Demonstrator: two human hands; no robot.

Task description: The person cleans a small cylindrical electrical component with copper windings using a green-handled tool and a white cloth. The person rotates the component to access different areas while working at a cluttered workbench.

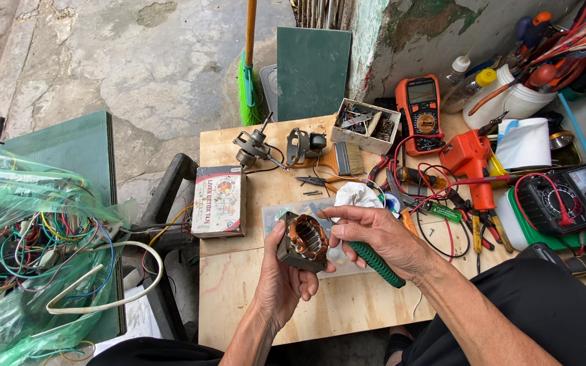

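**Motor stator in hand over a crowded bench**

So the small motor stator (303, 241), a squarish metal block with copper windings showing in its round opening, sits just above the near part of the wooden table (347, 308), roughly centre of the view. The left hand (281, 281) grips it from below, thumb up along its left side and fingers curled round the near face. The right hand (378, 237) comes in from the right, closed around a green-handled tool (376, 263) whose ribbed grip sticks out toward the near right; its fingertips press at the stator's right edge. The tool's working end is hidden behind the fingers, so I can't tell what it touches.

Right behind the hands lies a white rag (357, 196) on a clear plastic sheet. To the left sits a flat printed box (219, 201). Farther back on the table: a small motor rotor with shaft (255, 146), a metal bracket part (304, 144), a paintbrush (344, 160) and a cardboard tray of bits (365, 125). On the far right there's an orange multimeter (420, 112), an orange soldering gun (473, 166) with red leads, and a black analog meter (564, 201) on a green tray. Off the table to the left, a clear bag of tangled wires (32, 251), and a green broom (248, 81) leans at the far wall.
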